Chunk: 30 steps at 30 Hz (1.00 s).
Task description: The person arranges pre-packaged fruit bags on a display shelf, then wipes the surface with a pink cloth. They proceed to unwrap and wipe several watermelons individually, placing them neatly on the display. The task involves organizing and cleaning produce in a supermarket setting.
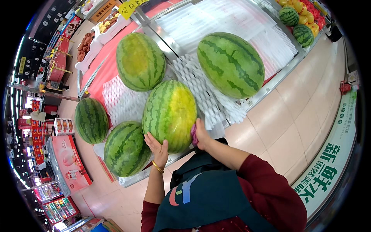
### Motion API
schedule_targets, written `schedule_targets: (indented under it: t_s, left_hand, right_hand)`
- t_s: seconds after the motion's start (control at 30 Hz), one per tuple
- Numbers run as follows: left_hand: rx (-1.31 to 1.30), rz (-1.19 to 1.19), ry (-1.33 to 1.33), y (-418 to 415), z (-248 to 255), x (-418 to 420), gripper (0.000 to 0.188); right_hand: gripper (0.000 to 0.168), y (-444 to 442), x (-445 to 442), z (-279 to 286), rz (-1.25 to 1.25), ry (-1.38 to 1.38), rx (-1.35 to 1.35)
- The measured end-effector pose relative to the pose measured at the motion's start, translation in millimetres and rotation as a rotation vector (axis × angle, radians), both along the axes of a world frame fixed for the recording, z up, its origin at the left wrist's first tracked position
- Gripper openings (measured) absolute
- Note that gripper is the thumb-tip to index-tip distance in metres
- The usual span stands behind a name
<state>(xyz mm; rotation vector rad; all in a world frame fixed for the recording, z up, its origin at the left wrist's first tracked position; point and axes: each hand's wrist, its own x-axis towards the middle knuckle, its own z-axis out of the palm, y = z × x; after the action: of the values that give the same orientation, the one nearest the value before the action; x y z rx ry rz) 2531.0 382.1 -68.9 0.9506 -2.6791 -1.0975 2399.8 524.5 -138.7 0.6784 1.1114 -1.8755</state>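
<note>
A large watermelon (170,116) with a broad yellow patch lies before me on the display stand. My left hand (158,149) rests against its lower left side, thumb apart from the fingers. At its lower right, my right hand (202,134) presses a bunched purple cloth (194,134) to the rind. Another watermelon (127,149) touches this one on the left, near my left fingertips. Just beyond lies a watermelon with a yellowish-brown patch (140,61). A striped watermelon (231,65) sits farther right, and a smaller dark one (91,120) at the far left.
White foam netting (203,90) and white foam sheeting (211,21) cover parts of the stand. Its metal edge (261,100) borders the tiled floor (278,127). White crates (113,27) of produce stand beyond, left. More watermelons (303,35) and yellow-wrapped fruit (303,14) lie upper right.
</note>
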Motion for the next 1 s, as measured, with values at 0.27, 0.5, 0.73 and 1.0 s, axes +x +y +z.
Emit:
schedule_targets:
  t_s: [0.27,0.5,0.73,1.0]
  left_hand:
    - [0.004,-0.010,0.009,0.0,-1.2,3.1,0.082]
    - [-0.001,-0.007,0.008,-0.1,-0.9,0.4,0.082]
    - [0.014,0.004,-0.007,2.3,4.0,-0.4,0.083]
    - [0.017,0.004,-0.021,3.2,6.1,1.1,0.084]
  right_hand:
    - [0.073,25.2,22.7,54.0,0.359,0.363,0.024]
    - [0.073,36.7,-5.6,15.8,0.339,0.345,-0.056]
    - [0.057,25.8,-40.2,4.8,0.241,0.400,-0.065]
    - [0.059,0.5,12.1,56.3,0.482,1.579,0.426]
